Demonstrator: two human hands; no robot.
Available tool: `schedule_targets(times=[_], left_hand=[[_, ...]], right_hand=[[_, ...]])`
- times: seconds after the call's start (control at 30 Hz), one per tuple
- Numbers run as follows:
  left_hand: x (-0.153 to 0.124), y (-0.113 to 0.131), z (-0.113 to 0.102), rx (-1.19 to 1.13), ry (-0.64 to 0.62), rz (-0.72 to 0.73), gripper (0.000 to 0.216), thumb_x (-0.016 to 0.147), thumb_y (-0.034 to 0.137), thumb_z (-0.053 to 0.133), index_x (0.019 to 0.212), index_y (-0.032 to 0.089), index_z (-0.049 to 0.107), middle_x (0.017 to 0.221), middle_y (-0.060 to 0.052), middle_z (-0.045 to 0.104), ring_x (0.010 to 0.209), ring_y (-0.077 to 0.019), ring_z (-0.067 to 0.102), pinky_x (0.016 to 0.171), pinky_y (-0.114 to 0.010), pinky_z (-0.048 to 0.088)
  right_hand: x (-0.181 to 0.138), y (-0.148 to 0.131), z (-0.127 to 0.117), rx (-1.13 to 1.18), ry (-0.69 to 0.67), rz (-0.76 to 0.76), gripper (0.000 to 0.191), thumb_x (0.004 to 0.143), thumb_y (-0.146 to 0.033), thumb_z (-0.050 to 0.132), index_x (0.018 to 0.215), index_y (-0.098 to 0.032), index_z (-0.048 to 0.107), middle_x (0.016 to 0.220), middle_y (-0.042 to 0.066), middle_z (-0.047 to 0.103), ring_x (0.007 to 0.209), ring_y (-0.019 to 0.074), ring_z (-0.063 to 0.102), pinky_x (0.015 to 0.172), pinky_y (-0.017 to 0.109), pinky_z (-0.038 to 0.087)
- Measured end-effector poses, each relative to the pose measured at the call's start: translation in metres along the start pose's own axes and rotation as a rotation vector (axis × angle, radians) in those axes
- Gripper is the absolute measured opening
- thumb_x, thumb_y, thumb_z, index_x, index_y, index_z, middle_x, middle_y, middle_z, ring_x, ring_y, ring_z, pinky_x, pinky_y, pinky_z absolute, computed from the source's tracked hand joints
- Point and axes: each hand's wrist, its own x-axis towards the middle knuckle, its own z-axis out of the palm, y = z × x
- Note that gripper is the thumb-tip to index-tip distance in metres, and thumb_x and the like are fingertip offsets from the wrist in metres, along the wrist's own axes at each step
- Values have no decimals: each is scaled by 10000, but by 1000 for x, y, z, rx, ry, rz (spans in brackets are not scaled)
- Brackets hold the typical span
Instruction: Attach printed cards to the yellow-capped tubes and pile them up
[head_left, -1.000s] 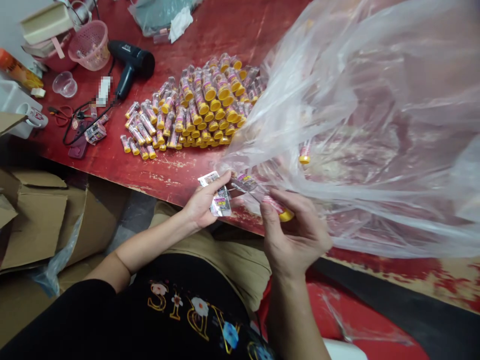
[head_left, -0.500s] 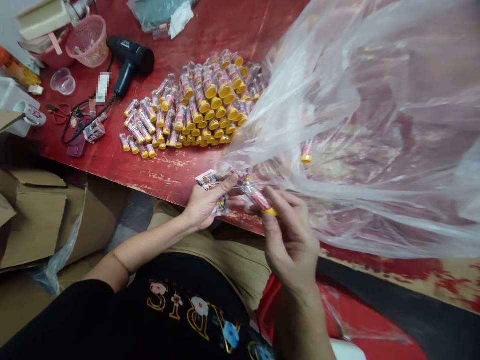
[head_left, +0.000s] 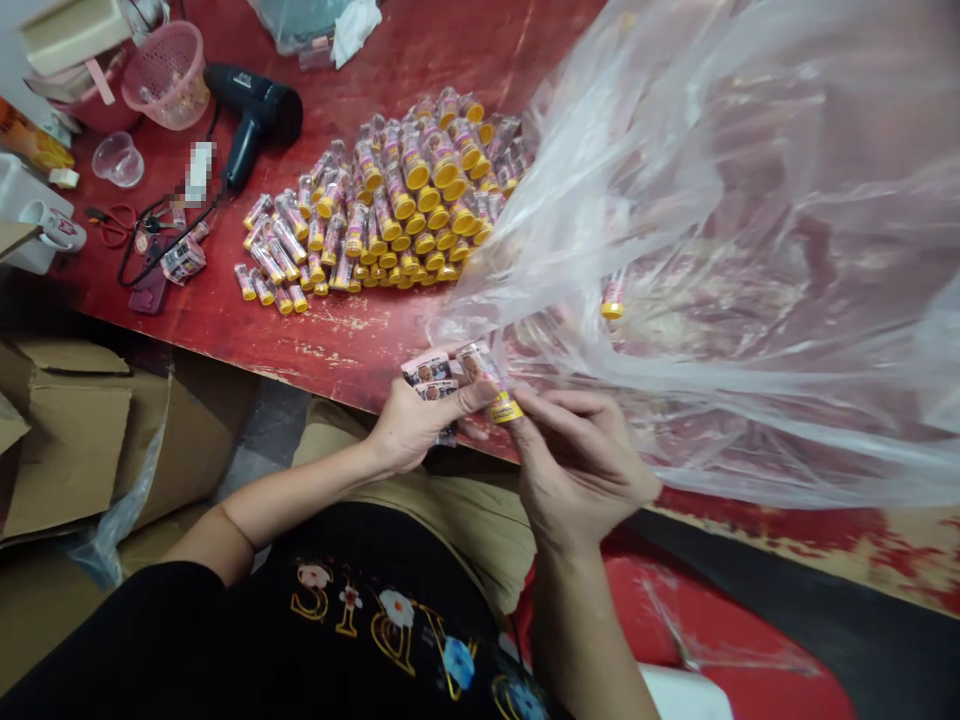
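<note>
Printed pink-and-black plastic sleeves [head_left: 430, 372] are bunched in my left hand [head_left: 414, 420], whose fingers are closed on them. Its thumb presses on a small clear tube [head_left: 478, 362] with a printed label and a yellow cap. My right hand [head_left: 581, 460] pinches that tube at its capped lower end. The tube is tilted, cap towards me, above the front edge of the table. Beyond my hands lies a large pile of similar yellow-capped tubes [head_left: 405, 205]. Another tube [head_left: 613, 295] lies alone at the large clear plastic bag [head_left: 720, 250], right of the pile.
On the red table [head_left: 337, 340] lie a dark hair dryer [head_left: 255, 115], a pink basket [head_left: 166, 75], red-handled scissors [head_left: 116, 225] and a bundle of printed sleeves [head_left: 184, 260]. A white mug [head_left: 54, 225] stands at the left edge. Cardboard boxes [head_left: 75, 440] stand below; a red stool [head_left: 720, 620] is beside me.
The tube has come closer to my left hand, and its left thumb now rests on it. The label now shows around the tube. My right hand has shifted slightly left with the cap end.
</note>
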Motion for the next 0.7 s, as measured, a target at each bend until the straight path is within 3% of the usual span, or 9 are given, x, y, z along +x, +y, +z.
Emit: schedule_targets(times=[0.1,0.23,0.33,0.47,0.57,0.63,0.7], left_hand=[[-3,-1,-1,24,-5,24,865,527,510,1013,1270,204,692,905,-11,757,647,-136,691,558,-244,566],[-3,0,-2,35,2,59,932,569,479,1004,1395,260,631,985,-34,781,752,-179,741,580,-240,571],[-5,-2,0,39,20,44,940,553,451,1013,1393,256,638,1021,-41,786,785,-190,750,587,-238,569],[3,1,-8,28,60,90,855,567,456,1005,1328,233,688,1003,-33,784,670,-133,693,573,-238,549],[32,36,-35,102,237,278,716,597,424,996,1236,233,738,969,-20,781,650,-121,664,579,-247,535],[55,83,-60,207,414,431,610,652,361,980,1202,238,747,982,-34,791,767,-156,707,677,-266,554],[75,138,-83,282,535,553,576,686,262,967,1210,231,730,1034,-62,799,1004,-218,730,852,-303,564]], right_hand=[[-2,-3,5,-42,67,-3,143,848,-250,832,990,-251,848,817,29,726,745,161,672,649,310,560],[-4,-2,8,-38,60,3,154,854,-245,827,1007,-255,845,855,33,739,776,173,687,685,325,571],[-3,1,10,-39,59,8,166,858,-242,826,1021,-263,845,865,31,731,801,181,691,726,339,585],[-4,6,12,13,21,38,281,841,-249,845,1121,-268,828,973,41,721,813,170,696,744,350,610],[-8,9,7,81,30,112,399,822,-257,865,1215,-266,800,1096,63,700,757,143,685,674,331,608],[-12,14,-1,79,49,148,380,820,-265,867,1195,-259,808,1089,61,700,765,148,688,687,340,612],[-11,23,-12,56,66,173,349,817,-283,870,1161,-253,817,1068,52,703,790,157,694,707,344,610]])
